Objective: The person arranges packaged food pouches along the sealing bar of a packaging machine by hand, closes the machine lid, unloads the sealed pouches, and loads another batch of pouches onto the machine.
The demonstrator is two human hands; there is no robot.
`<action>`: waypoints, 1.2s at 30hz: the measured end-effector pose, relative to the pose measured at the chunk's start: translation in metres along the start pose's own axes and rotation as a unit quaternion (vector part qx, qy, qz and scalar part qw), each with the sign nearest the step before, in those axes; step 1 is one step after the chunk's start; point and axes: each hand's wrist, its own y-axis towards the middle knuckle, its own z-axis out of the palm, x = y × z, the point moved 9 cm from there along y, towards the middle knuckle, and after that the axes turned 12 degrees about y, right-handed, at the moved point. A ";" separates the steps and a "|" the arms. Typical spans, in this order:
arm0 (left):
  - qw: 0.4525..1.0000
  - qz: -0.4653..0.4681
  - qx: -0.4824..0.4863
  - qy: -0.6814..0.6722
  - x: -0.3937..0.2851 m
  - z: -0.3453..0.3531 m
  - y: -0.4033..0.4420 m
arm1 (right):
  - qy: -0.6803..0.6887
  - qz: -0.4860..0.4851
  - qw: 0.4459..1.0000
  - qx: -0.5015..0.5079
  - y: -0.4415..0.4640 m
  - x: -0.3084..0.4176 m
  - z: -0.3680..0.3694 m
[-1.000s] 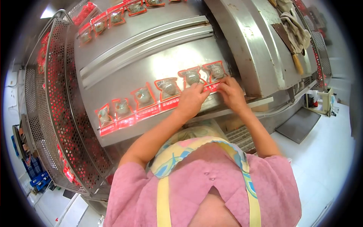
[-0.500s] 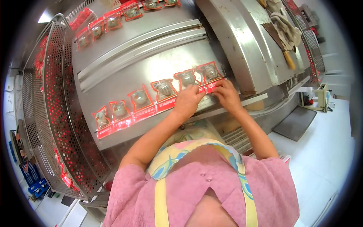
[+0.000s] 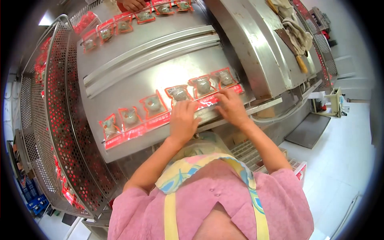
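In the head view, a row of clear plastic packets with red borders, each with a round grey-green item inside, lies along the front edge of the steel table. My left hand (image 3: 185, 122) is closed, fingertips at the lower red edge of the middle packet (image 3: 178, 93). To its right, my right hand (image 3: 231, 107) is closed at the red edge between the second packet from the right (image 3: 202, 85) and the rightmost packet (image 3: 225, 77). The fingers cover parts of these edges. Left of my hands lie further packets, including one packet (image 3: 153, 103) with its top corner raised.
Metal rails (image 3: 152, 54) cross the steel table (image 3: 132, 94). Beyond them lies a second packet row, where another person's hand (image 3: 133, 5) rests. A perforated metal rack (image 3: 66, 120) stands left. At right, a steel housing (image 3: 256, 44) carries cloths (image 3: 294, 28) and a wooden-handled tool (image 3: 301, 63).
My left hand has slid left along the red edges, to the middle packet. My right hand has shifted slightly left and down. Another person's hand has appeared at the far row.
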 end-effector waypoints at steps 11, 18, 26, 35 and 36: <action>0.999 0.018 0.027 0.026 0.030 0.017 -0.015 | 0.039 -0.017 0.999 0.008 -0.005 -0.001 0.016; 0.999 0.042 -0.023 -0.003 -0.011 0.007 -0.017 | 0.094 -0.037 0.991 0.091 -0.074 0.012 0.006; 0.992 0.054 -0.025 -0.115 -0.135 0.066 0.014 | 0.132 -0.029 0.990 -0.051 -0.128 -0.038 -0.156; 0.983 0.098 -0.046 -0.149 -0.272 0.095 0.095 | 0.091 0.048 0.974 -0.201 -0.207 -0.134 -0.299; 0.980 0.103 -0.051 -0.165 -0.286 0.095 0.105 | 0.076 0.045 0.974 -0.211 -0.212 -0.137 -0.309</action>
